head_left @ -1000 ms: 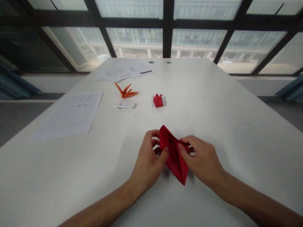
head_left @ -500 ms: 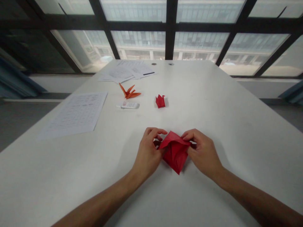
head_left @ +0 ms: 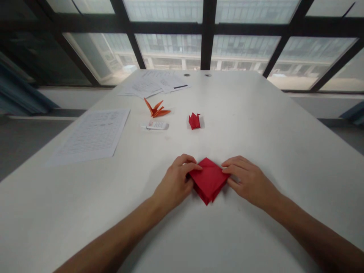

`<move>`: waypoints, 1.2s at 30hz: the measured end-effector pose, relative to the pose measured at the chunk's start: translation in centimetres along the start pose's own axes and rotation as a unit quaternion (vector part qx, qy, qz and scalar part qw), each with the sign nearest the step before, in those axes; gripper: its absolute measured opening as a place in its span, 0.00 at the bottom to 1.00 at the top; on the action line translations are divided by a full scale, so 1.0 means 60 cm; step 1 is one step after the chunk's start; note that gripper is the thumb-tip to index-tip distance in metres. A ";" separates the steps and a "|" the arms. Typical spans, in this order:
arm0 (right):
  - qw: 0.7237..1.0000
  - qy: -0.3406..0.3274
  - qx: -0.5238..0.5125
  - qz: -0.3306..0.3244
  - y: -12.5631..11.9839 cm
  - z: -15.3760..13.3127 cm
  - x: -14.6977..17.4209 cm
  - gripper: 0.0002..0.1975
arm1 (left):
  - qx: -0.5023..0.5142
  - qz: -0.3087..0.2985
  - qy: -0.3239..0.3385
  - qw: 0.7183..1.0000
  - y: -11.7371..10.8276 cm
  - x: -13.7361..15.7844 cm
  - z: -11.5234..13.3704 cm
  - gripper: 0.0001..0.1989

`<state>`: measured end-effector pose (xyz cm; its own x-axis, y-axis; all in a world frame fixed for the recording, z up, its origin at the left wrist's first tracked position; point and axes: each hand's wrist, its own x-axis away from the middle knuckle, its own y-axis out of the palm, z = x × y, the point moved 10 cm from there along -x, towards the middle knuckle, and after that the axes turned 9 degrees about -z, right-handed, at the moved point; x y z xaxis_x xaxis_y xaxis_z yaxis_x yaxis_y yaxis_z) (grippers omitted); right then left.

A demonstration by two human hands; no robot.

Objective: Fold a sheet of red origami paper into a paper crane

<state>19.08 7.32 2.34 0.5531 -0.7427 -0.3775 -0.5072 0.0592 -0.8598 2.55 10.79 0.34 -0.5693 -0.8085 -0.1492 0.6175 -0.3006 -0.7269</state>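
A folded red origami paper [head_left: 209,178] lies near the middle of the white table, diamond-shaped, with loose layers parting at its near corner. My left hand [head_left: 179,181] grips its left corner, with a finger on top and the thumb hidden at the edge. At the right corner, my right hand [head_left: 247,181] pinches the paper between thumb and fingers. Beyond the hands stands a small red paper crane [head_left: 194,121]. To its left sits an orange paper crane [head_left: 156,110] with spread wings.
A small white printed object [head_left: 157,125] in clear wrapping lies before the orange crane. One printed sheet [head_left: 91,134] rests on the table's left side. More papers [head_left: 149,84] are spread at the far left end, near two round holes. Windows [head_left: 170,47] stand behind the table.
The raised upper flap of the red paper has come down, and the paper now looks like a flatter diamond. Both hands remain at its side corners. The view has shifted slightly.
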 end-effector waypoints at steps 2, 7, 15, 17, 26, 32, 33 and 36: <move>0.997 -0.032 0.046 -0.044 0.010 -0.014 -0.001 0.08 | -0.058 -0.049 0.036 0.996 0.011 -0.001 0.012 0.23; 0.988 -0.055 -0.032 -0.140 0.013 -0.036 0.006 0.14 | -0.149 -0.147 0.077 0.975 0.019 0.011 0.043 0.18; 0.984 -0.040 -0.040 -0.167 0.042 -0.045 0.009 0.06 | -0.219 -0.169 0.077 0.958 0.031 0.027 0.048 0.22; 0.989 -0.026 -0.017 -0.146 0.048 -0.045 0.007 0.08 | -0.240 -0.160 0.066 0.955 0.041 0.024 0.040 0.19; 0.978 0.019 0.077 -0.191 0.074 -0.031 0.022 0.29 | -0.270 -0.164 0.059 0.947 0.057 0.029 0.020 0.31; 0.974 0.053 0.100 -0.194 0.079 -0.007 0.014 0.29 | -0.293 -0.144 0.126 0.937 0.041 0.023 0.036 0.31; 0.974 0.058 0.104 -0.192 0.080 -0.002 0.012 0.30 | -0.292 -0.149 0.156 0.932 0.045 0.026 0.047 0.31; 0.975 0.065 0.104 -0.185 0.082 0.013 0.008 0.34 | -0.268 -0.191 0.179 0.927 0.063 0.037 0.056 0.31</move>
<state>17.40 7.78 -2.34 0.5774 -0.8164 0.0066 -0.1362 -0.1042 -0.9852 5.45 6.18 -0.46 -0.8936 -0.4467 0.0442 0.0302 -0.1582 -0.9870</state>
